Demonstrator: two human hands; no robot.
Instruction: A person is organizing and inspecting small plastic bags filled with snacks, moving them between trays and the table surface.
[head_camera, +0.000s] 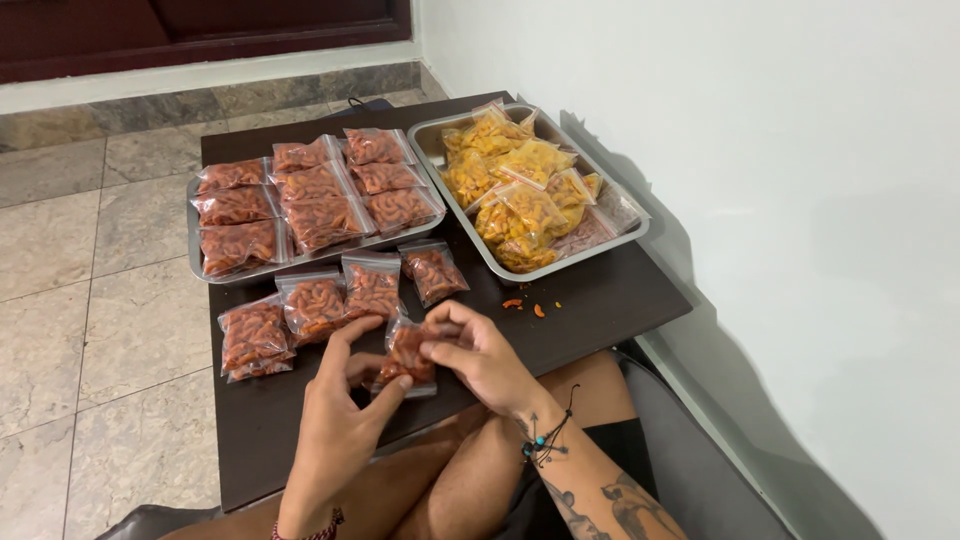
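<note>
At the left of the frame, on the dark table (600, 300), a steel tray (195, 262) holds flat rows of small clear bags of orange-red snack pieces. Just below it, four more filled bags (315, 305) lie in a loose row on the bare tabletop.

Lower centre, we hold one small bag (407, 357) of the same orange-red pieces just above the table's near edge. Our left hand (335, 420) grips its lower left side, thumb on one face and fingertips on the other. Our right hand (480, 355) pinches the upper right part, thumb and forefinger closed on the plastic near the strip at the bag's mouth. Both hands are closed on the bag; neither is free.

Judging from that grip, we are pressing the mouth of the bag shut. To do it well, we should keep the contents settled low with the left hand, clear of the strip. The right thumb and forefinger should then run along the whole strip, since a crumb caught in it could leave a gap.

To the right, a few orange crumbs (525, 305) lie on the table. Upper right, a deeper steel tray (430, 140) is heaped with bags of yellow snacks (515, 185).
</note>
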